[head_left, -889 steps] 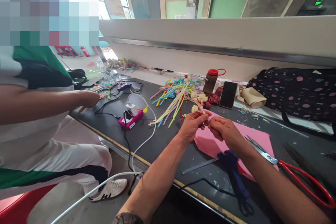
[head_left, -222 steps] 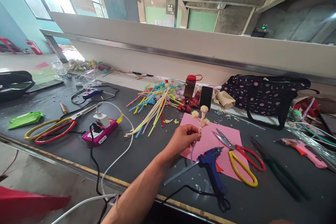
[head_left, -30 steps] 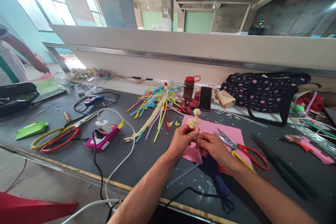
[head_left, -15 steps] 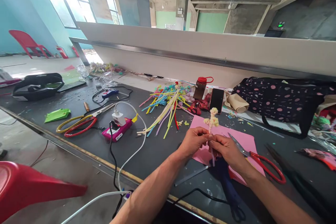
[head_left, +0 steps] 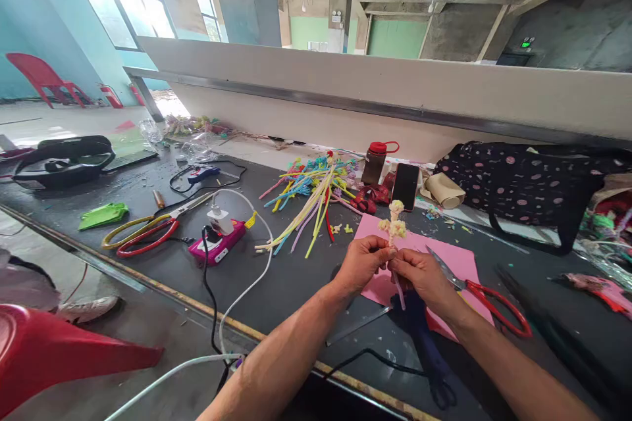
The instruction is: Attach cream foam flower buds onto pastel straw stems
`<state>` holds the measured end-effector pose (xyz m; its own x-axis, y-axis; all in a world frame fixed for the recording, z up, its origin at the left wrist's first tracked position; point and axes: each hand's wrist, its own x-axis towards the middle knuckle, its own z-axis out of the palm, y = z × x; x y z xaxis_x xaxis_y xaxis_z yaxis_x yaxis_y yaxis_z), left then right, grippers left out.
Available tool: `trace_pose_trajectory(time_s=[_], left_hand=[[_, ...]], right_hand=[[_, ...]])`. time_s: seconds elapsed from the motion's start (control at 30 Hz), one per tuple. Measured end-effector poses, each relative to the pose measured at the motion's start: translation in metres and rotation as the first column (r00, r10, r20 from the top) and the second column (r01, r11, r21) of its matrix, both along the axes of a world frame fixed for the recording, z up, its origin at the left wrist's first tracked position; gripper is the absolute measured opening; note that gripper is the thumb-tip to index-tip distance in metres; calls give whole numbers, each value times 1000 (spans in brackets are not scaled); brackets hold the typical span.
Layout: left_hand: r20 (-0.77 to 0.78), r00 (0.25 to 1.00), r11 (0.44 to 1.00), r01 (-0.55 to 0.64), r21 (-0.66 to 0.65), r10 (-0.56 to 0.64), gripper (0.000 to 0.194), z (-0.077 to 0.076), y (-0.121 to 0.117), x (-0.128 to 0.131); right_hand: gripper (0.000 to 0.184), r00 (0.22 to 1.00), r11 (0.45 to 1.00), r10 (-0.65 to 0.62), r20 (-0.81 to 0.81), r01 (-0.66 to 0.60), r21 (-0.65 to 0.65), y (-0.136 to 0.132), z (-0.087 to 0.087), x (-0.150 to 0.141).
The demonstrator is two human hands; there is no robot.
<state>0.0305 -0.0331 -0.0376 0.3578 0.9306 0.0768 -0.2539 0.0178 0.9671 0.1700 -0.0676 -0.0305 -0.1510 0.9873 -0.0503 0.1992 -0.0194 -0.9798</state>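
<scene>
My left hand [head_left: 362, 264] and my right hand [head_left: 421, 274] meet above a pink paper sheet [head_left: 461, 262]. Both pinch the thin stem of a small pipe-cleaner flower [head_left: 394, 226] with cream and yellow fuzzy heads, held upright. The stem's lilac tail hangs down below my right fingers. A blue glue gun [head_left: 423, 344] lies on the table just under my right wrist. Red-handled scissors [head_left: 486, 300] rest on the pink sheet to the right of my right hand.
A heap of coloured pipe cleaners [head_left: 311, 197], a brown bottle with a red cap [head_left: 374, 162] and a phone [head_left: 405, 186] stand behind. Left lie large scissors [head_left: 143, 235], a pink power strip [head_left: 220, 241] with cables. A spotted bag [head_left: 523, 184] sits right.
My view has shifted slightly; both hands stay pinched on the flower stem, now a little lower and to the left in the picture. A shoe and leg have appeared at the lower left.
</scene>
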Motion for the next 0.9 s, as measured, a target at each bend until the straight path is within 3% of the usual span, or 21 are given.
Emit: trace_pose_trajectory(time_s=[0.2, 0.33, 0.9], left_hand=[[80, 988, 977, 143, -160, -131, 28, 1, 8, -7], [144, 982, 959, 153, -238, -121, 32, 1, 15, -12], [-50, 992, 983, 106, -152, -115, 30, 6, 10, -7]], right_hand=[[33, 1000, 999, 24, -18, -24, 22, -2, 0, 0], [33, 995, 1000, -9, -101, 9, 1, 1, 1, 3], [23, 998, 998, -21, -58, 24, 56, 1, 0, 3]])
